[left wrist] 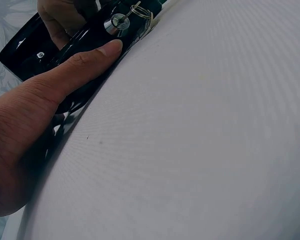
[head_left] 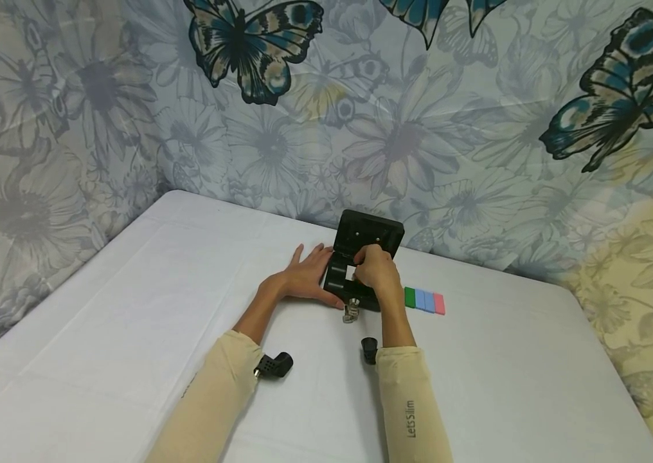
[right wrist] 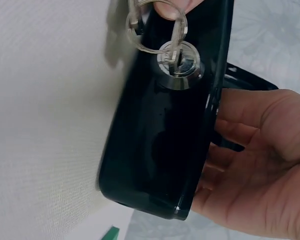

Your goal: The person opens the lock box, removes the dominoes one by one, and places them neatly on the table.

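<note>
A black cash box (head_left: 335,275) stands on the table with its lid (head_left: 368,233) raised at the back. In the right wrist view, a key sits in its round front lock (right wrist: 179,65), a metal ring (right wrist: 132,37) hanging from it. My left hand (head_left: 308,275) rests along the box's left side, fingers spread and straight, thumb (left wrist: 90,64) pressed on the front near the lock. My right hand (head_left: 377,267) reaches over the front edge into the box, its fingertips hidden inside; I cannot tell whether they hold anything. Something white (head_left: 351,272) shows inside beside it.
Right of the box lies a row of small flat coloured pieces (head_left: 425,300), green, blue and pink. A white cloth covers the table (head_left: 511,360). Behind it hangs a butterfly-patterned backdrop (head_left: 280,148). Black wrist cameras (head_left: 276,365) stick out from both sleeves.
</note>
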Motion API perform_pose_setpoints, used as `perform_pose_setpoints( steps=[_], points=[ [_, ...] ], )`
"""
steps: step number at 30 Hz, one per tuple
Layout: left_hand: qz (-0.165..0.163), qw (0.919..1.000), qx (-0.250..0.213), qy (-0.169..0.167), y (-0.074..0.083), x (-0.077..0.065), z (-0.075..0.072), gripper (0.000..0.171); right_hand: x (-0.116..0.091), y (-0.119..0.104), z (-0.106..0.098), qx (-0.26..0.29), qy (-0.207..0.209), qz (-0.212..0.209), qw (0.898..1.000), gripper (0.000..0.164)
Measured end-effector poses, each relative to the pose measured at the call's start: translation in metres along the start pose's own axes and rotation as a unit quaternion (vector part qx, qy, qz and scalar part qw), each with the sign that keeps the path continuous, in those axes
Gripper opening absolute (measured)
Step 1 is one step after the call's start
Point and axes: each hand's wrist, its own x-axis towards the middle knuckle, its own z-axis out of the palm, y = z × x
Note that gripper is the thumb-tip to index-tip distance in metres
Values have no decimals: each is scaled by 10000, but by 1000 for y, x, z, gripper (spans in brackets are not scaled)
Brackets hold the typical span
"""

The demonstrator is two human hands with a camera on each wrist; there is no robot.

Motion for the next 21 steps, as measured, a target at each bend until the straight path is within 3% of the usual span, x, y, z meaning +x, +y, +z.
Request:
perform_pose_setpoints(
  steps=[8,21],
  points=[
    [-12,9999,108,-24,3,-2,-3,124,0,1,-2,-258,123,-95,9995,26],
    [8,10000,-5,70,-6,5,5,127,-7,-2,-26,285,162,-42,9995,32]
  ],
)
